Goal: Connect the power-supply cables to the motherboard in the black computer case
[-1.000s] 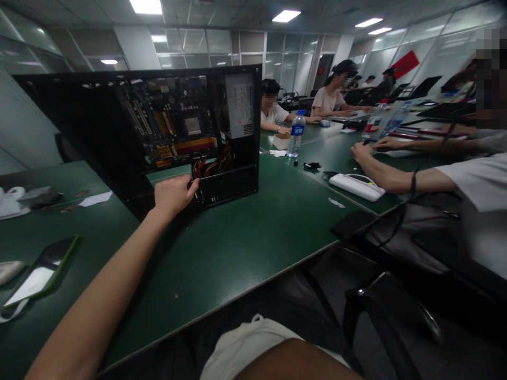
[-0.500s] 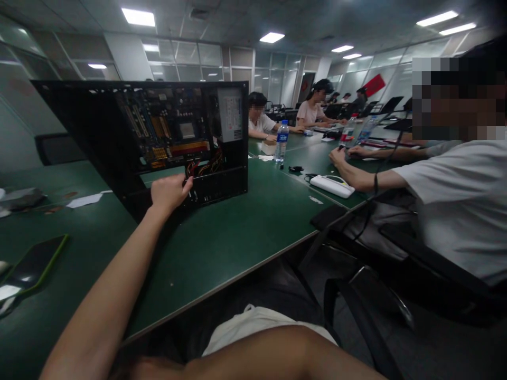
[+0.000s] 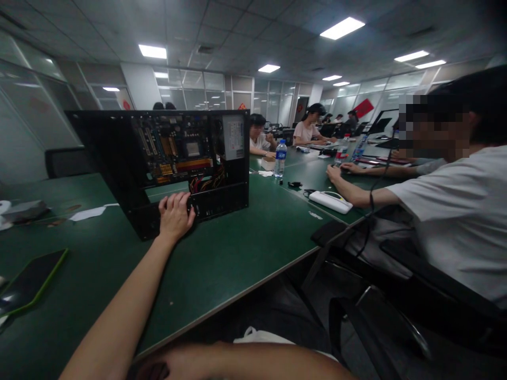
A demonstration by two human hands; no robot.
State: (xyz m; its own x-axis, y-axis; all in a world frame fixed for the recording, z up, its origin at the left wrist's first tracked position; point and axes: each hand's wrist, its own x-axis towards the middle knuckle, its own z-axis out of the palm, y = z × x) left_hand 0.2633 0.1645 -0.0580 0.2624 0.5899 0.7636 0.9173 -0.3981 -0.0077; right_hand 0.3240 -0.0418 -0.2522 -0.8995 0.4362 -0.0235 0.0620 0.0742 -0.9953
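An open computer case [image 3: 198, 203] stands on the green table, its motherboard [image 3: 178, 148], power supply [image 3: 233, 134] and coloured cables [image 3: 209, 179] exposed. My left hand [image 3: 175, 216] is on the case's lower front bar, fingers hooked over the upper edge and thumb against the near side. Across the bottom of the view runs my right forearm, ending in my right hand [image 3: 158, 367] beneath my left arm. That hand is dark, smeared and partly cut off, so its fingers are unclear.
On the left of the table [image 3: 222, 258] lie a green-edged phone [image 3: 34, 279] and white paper [image 3: 87, 213]. To the right are a water bottle [image 3: 280, 158] and a white power strip [image 3: 330, 201]. A co-worker [image 3: 447, 200] sits close on the right.
My view has tilted upward, so the case appears lower. My left hand's fingers now drape over the bar instead of bunching round it. My right forearm sits lower in the picture.
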